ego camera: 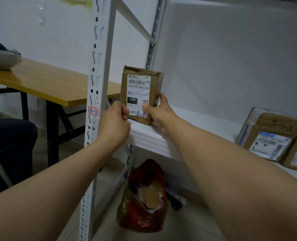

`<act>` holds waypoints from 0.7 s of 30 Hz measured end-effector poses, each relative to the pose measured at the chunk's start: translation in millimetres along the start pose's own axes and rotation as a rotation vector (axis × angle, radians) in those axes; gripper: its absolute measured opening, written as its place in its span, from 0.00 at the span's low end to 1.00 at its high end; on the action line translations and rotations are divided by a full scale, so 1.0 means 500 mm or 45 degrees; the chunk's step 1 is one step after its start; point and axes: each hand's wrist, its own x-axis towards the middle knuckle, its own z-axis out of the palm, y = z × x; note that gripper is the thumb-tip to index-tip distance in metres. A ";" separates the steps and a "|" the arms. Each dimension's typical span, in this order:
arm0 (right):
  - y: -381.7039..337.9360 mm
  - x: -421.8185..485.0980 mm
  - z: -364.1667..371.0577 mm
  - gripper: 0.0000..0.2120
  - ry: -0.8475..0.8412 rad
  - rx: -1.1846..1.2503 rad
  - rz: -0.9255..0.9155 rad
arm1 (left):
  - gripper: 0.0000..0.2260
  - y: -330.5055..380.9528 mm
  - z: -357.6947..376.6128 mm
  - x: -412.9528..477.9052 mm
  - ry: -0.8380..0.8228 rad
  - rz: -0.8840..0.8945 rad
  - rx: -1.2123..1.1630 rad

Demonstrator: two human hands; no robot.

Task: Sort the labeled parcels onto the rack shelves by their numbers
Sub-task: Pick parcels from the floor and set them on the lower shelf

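A small parcel-sorting storeroom: a white slotted-steel rack [99, 66] tagged "2-3", taped brown cardboard parcels with barcode shipping labels [269, 136] on its shelf, and a yellow-topped folding table [45, 84] alongside.

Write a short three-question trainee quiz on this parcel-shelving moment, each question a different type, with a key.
1. True or false: the upright parcel stands on the white shelf.
2. Which hands hold it? A) left hand only B) right hand only C) both
3. Fill in: the red-bordered tag on the rack post reads ____.

Key: 1 true; 2 C; 3 2-3.
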 end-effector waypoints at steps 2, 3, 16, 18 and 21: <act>-0.001 -0.015 -0.012 0.45 0.032 0.026 0.051 | 0.13 0.001 0.003 -0.003 -0.005 0.012 -0.001; -0.005 -0.025 -0.024 0.46 0.070 -0.006 0.063 | 0.13 0.003 0.006 -0.006 -0.011 0.017 -0.011; 0.095 -0.345 -0.226 0.17 0.482 -0.311 -0.216 | 0.09 0.140 0.185 -0.292 -0.178 0.359 -0.200; 0.159 -0.405 -0.284 0.18 0.503 -0.355 -0.151 | 0.09 0.149 0.240 -0.374 -0.276 0.385 -0.232; 0.278 -0.504 -0.372 0.18 0.502 -0.401 0.094 | 0.06 0.160 0.326 -0.498 -0.514 0.285 -0.222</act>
